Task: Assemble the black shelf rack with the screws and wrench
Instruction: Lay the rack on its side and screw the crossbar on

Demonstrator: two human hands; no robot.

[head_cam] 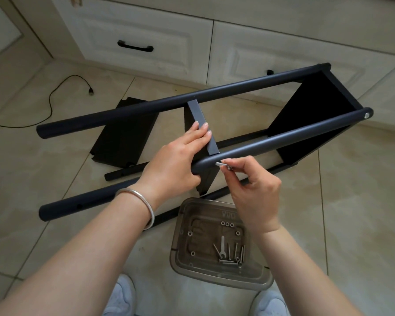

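The black shelf rack lies on its side on the tiled floor, its far pole (169, 103) and near pole (283, 137) joined to an end shelf panel (306, 110) at the right. My left hand (176, 165) grips the near pole, fingers pressing the edge of a middle shelf panel (201, 124) held between the poles. My right hand (253, 190) pinches a silver screw (222, 164), its tip at the near pole's side. The wrench (222, 246) lies in a grey tray (180, 258) with several screws and washers.
A loose black shelf panel (123, 137) lies on the floor at the left under the far pole. A black cable (53, 96) runs across the tiles. White cabinet drawers (135, 30) stand behind. My white shoes (121, 297) flank the tray.
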